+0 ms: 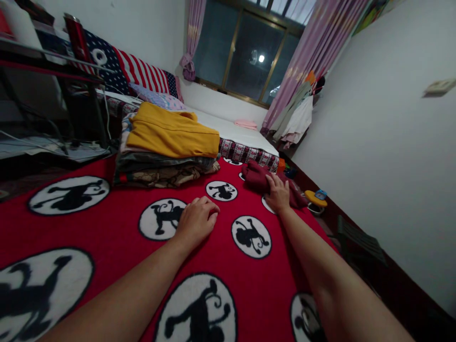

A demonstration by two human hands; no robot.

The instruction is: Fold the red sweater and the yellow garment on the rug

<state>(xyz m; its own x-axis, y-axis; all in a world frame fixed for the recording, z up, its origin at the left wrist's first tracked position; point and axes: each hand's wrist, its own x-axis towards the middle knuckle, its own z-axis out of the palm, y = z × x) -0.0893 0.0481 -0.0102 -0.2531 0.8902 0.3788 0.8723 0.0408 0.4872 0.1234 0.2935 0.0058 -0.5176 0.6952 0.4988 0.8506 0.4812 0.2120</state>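
Note:
My left hand (198, 217) rests back-up on the red blanket (117, 228), its fingers loosely bent and holding nothing. Ahead of it and to the left stands a stack of folded clothes (160, 164), topped by a mustard-yellow garment (171, 130). My right hand (278, 192) reaches further forward, fingers somewhat spread over the near side of a crumpled maroon garment (256, 176). The fingers touch this cloth without a visible grip. What kind of garment it is cannot be made out.
Behind the blanket lies a pale bed surface (213, 121) with a small pink folded cloth (245, 124). At left is a table (46, 61) with a red flask (76, 35). A yellow stool (315, 198) and a dark folding chair (359, 240) stand right, by the wall.

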